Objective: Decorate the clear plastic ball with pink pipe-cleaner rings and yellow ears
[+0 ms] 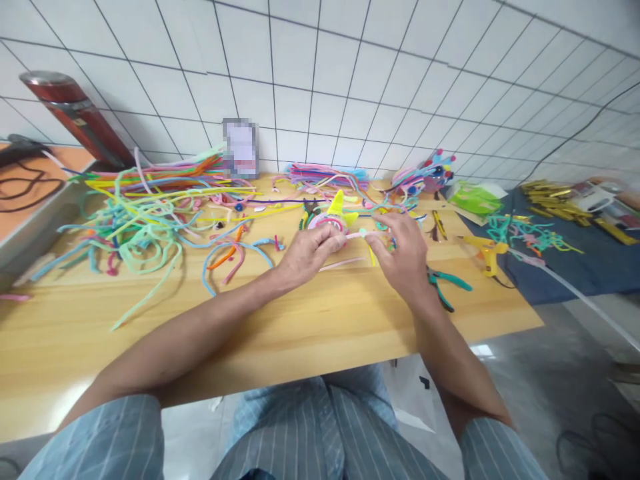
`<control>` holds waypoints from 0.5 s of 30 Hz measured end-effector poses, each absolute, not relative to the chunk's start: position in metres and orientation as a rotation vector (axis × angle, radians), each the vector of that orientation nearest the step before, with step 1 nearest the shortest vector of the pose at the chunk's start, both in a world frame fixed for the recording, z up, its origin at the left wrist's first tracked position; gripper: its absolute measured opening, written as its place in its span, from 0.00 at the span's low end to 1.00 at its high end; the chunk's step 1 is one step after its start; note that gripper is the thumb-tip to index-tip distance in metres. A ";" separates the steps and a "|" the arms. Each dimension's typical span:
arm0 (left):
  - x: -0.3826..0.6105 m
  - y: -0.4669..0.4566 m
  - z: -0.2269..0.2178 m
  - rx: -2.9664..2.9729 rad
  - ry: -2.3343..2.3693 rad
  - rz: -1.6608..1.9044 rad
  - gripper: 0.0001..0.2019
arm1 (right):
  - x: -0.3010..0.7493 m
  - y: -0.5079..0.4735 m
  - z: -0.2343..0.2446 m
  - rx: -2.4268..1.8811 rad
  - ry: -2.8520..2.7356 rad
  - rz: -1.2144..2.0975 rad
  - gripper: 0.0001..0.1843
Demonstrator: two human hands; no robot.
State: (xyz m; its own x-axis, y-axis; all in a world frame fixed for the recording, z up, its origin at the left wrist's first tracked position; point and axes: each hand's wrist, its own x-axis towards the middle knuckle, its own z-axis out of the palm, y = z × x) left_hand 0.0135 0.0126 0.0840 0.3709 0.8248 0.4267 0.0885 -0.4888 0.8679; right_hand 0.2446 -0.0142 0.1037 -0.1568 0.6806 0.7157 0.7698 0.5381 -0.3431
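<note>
A pale pink pipe cleaner [354, 235] stretches between my two hands over the wooden table. My left hand [311, 253] is closed, thumb against fingers, pinching its left end. At the other end, my right hand [404, 252] has its thumb against the strand and its fingers curved above; part of the grip is hidden. Just beyond my left fingers lies a round pink and lilac pipe-cleaner piece [325, 220], partly covered by that hand. Yellow fuzzy pointed pieces [336, 205] stand up beside it. A short pink pipe cleaner [343, 263] lies between my hands on the tabletop.
Tangled pipe cleaners [145, 233] spread over the left side. Green-handled cutters [310, 210] lie behind my left hand, teal-handled pliers [445, 283] by my right wrist. A yellow glue gun [487, 252] rests at the right edge. A red flask [80, 120] stands back left.
</note>
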 end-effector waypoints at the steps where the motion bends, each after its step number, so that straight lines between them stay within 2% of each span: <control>1: 0.013 0.011 0.085 1.872 0.791 1.150 0.17 | 0.251 -0.014 0.107 -1.193 -1.957 -0.008 0.12; 3: 0.013 0.010 0.087 1.900 0.788 1.113 0.17 | 0.262 -0.016 0.115 -1.209 -2.036 0.119 0.07; 4: 0.014 0.009 0.087 1.895 0.785 1.098 0.17 | 0.266 -0.018 0.119 -1.230 -2.018 0.069 0.07; 8: 0.020 0.011 0.083 1.723 0.820 1.049 0.21 | 0.271 -0.038 0.125 -1.244 -1.661 -0.568 0.08; 10: 0.024 0.012 0.080 1.586 0.825 1.020 0.22 | 0.263 -0.052 0.120 -1.187 -1.616 -0.664 0.08; 13: 0.028 0.009 0.079 1.432 0.806 1.021 0.23 | 0.242 -0.062 0.104 -1.179 -1.850 -0.326 0.06; 15: 0.029 0.006 0.080 1.385 0.813 1.028 0.24 | 0.230 -0.058 0.092 -1.236 -1.905 0.059 0.10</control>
